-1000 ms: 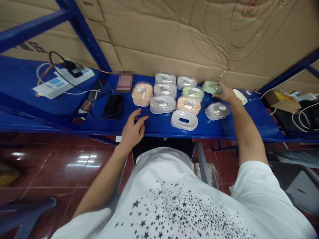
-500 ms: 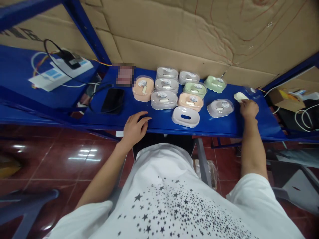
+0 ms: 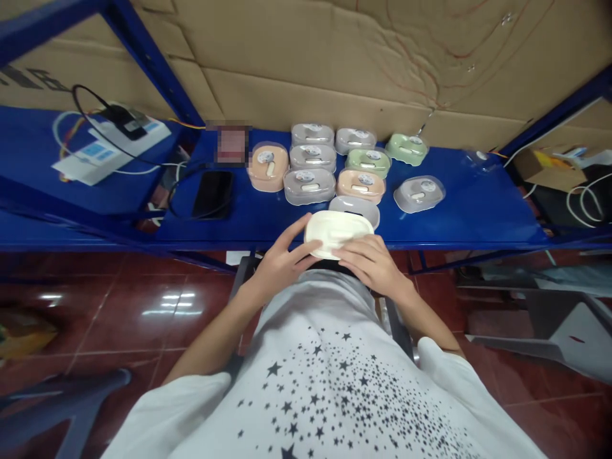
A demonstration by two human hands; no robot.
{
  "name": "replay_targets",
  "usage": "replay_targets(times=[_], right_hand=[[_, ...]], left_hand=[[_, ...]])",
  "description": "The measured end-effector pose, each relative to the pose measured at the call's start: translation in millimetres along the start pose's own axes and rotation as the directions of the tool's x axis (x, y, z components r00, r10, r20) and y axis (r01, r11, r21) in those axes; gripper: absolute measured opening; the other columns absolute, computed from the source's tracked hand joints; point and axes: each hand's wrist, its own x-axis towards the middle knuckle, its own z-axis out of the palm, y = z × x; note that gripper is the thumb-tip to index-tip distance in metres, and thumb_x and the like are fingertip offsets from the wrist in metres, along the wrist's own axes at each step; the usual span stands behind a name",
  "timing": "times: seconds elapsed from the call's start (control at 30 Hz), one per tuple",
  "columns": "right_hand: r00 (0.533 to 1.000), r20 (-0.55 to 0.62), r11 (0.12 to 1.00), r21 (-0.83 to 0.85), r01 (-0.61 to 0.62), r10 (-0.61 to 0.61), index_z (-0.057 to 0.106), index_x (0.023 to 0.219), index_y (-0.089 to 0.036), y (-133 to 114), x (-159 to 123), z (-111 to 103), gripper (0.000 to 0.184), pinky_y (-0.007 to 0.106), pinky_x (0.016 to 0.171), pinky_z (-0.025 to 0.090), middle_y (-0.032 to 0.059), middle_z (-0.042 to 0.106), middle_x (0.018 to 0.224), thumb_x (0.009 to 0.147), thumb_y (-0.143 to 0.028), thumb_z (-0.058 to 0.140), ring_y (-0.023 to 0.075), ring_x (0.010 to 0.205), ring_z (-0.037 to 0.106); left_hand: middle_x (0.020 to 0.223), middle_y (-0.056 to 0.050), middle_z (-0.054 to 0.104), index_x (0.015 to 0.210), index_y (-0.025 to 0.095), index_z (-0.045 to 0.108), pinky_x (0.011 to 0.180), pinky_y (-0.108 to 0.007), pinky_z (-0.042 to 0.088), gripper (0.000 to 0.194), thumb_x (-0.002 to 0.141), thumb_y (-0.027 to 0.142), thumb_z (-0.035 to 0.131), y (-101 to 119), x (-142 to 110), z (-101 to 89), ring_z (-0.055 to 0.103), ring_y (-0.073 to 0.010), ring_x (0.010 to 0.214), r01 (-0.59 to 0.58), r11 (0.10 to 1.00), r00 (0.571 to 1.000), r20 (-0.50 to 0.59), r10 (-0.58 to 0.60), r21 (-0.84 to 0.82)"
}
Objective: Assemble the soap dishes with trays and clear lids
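Both hands hold a cream oval soap-dish tray (image 3: pixel 335 226) in front of my waist, at the table's front edge. My left hand (image 3: pixel 283 262) grips its left end, thumb and fingers on the rim and face. My right hand (image 3: pixel 371 262) is closed on the lower right side, fingers across the face. Just behind the tray lies a grey oval soap-dish base (image 3: pixel 358 205), partly hidden by it. Lidded soap boxes stand beyond: a peach one (image 3: pixel 361 185), a grey one (image 3: pixel 310 187) and a green one (image 3: pixel 369 162) among several.
A grey lidded box (image 3: pixel 419 194) stands apart on the right of the blue table (image 3: pixel 482 217). A clear lid (image 3: pixel 478 162) lies at the far right. On the left are a black phone (image 3: pixel 213 194) and a white power strip (image 3: pixel 115 146) with cables. Cardboard (image 3: pixel 296 57) backs the table.
My right hand has brought the cream tray from the table's right side to the front middle. My left hand has moved right and taken hold of it too.
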Motion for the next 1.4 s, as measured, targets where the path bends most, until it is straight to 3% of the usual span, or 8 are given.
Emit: replay_targets(times=[0.13, 0.23, 0.4, 0.67, 0.87, 1.03, 1.27, 1.4], right_hand=[[0.984, -0.042, 0.980, -0.092, -0.174, 0.170, 0.053, 0.163, -0.027, 44.2, 8.0, 13.7, 0.060, 0.056, 0.117, 0.042, 0.0134, 0.067, 0.152, 0.110, -0.055, 0.055, 0.0354, 0.140, 0.060], [0.967, -0.073, 0.957, -0.143, -0.253, 0.245, 0.068, 0.147, -0.023, 68.3, -2.4, 14.8, 0.051, 0.054, 0.112, 0.046, 0.0140, 0.073, 0.143, 0.110, -0.054, 0.056, 0.0354, 0.135, 0.064], [0.890, -0.300, 0.935, 0.014, -0.355, 0.343, 0.077, 0.128, -0.024, 61.5, -21.1, 12.4, 0.034, 0.047, 0.104, 0.052, 0.0099, 0.080, 0.125, 0.112, -0.046, 0.056, 0.0298, 0.120, 0.070], [0.973, -0.055, 0.972, -0.060, -0.229, 0.226, 0.065, 0.151, -0.032, 24.7, 1.4, 19.1, 0.040, 0.047, 0.106, 0.042, 0.0070, 0.076, 0.137, 0.116, -0.040, 0.045, 0.0274, 0.129, 0.066], [0.967, -0.121, 0.967, -0.089, -0.237, 0.226, 0.061, 0.154, -0.033, 29.0, 7.6, 39.7, 0.042, 0.048, 0.110, 0.037, 0.0085, 0.074, 0.135, 0.117, -0.035, 0.041, 0.0266, 0.127, 0.064], [0.983, -0.070, 0.976, -0.127, -0.178, 0.170, 0.064, 0.150, -0.031, 39.1, 11.4, 56.1, 0.049, 0.053, 0.117, 0.033, 0.0126, 0.070, 0.139, 0.110, -0.057, 0.054, 0.0322, 0.134, 0.059], [0.996, 0.008, 0.993, -0.081, -0.085, 0.086, 0.070, 0.144, -0.032, 50.2, 13.3, 48.0, 0.049, 0.050, 0.115, 0.033, 0.0103, 0.072, 0.135, 0.106, -0.061, 0.059, 0.0309, 0.130, 0.061], [0.995, -0.042, 0.995, 0.048, -0.089, 0.091, 0.080, 0.126, -0.031, 58.2, 17.1, 43.4, 0.044, 0.047, 0.109, 0.038, 0.0080, 0.076, 0.124, 0.105, -0.064, 0.060, 0.0268, 0.120, 0.065]], left_hand=[[0.165, -0.012, 0.054, 0.123, 0.027, 0.071, 0.121, -0.051, 0.056, 0.018, 0.107, 0.031, 0.065, -26.2, -17.9, -22.4, 0.059, -0.0294, 0.149, 0.119, 0.989, 0.990, -0.087, -0.111, 0.090], [0.159, -0.013, 0.060, 0.125, 0.026, 0.071, 0.123, -0.054, 0.052, 0.023, 0.106, 0.038, 0.066, -38.8, -30.2, -35.9, 0.062, -0.0306, 0.146, 0.187, 0.975, 0.982, -0.030, -0.184, 0.123], [0.157, -0.014, 0.061, 0.127, 0.026, 0.073, 0.122, -0.057, 0.053, 0.028, 0.105, 0.043, 0.067, -43.6, -34.0, -18.5, 0.061, -0.0333, 0.145, 0.172, 0.976, 0.983, 0.048, -0.180, 0.131], [0.150, -0.015, 0.067, 0.139, 0.025, 0.061, 0.122, -0.060, 0.046, 0.052, 0.095, 0.042, 0.082, -42.8, -1.4, 19.3, 0.065, -0.0361, 0.138, 0.077, 0.978, 0.986, 0.132, -0.104, 0.195], [0.142, -0.017, 0.070, 0.156, 0.021, 0.045, 0.120, -0.061, 0.044, 0.091, 0.083, 0.049, 0.092, -38.8, -1.3, 26.1, 0.065, -0.0404, 0.132, 0.198, 0.950, 0.968, 0.105, -0.228, 0.240], [0.148, -0.020, 0.065, 0.165, 0.021, 0.037, 0.116, -0.058, 0.046, 0.092, 0.091, 0.053, 0.084, -35.5, 5.2, 30.4, 0.063, -0.0410, 0.135, 0.229, 0.937, 0.961, 0.089, -0.260, 0.263], [0.179, -0.022, 0.026, 0.165, 0.027, 0.042, 0.122, -0.058, 0.043, 0.082, 0.097, 0.062, 0.073, -30.5, 8.5, 23.2, 0.044, -0.0427, 0.157, 0.206, 0.950, 0.965, 0.110, -0.236, 0.233], [0.179, -0.021, 0.029, 0.170, 0.027, 0.033, 0.125, -0.058, 0.038, 0.087, 0.099, 0.063, 0.069, -29.7, 15.2, 21.9, 0.038, -0.0405, 0.162, 0.192, 0.961, 0.960, 0.163, -0.226, 0.200]])
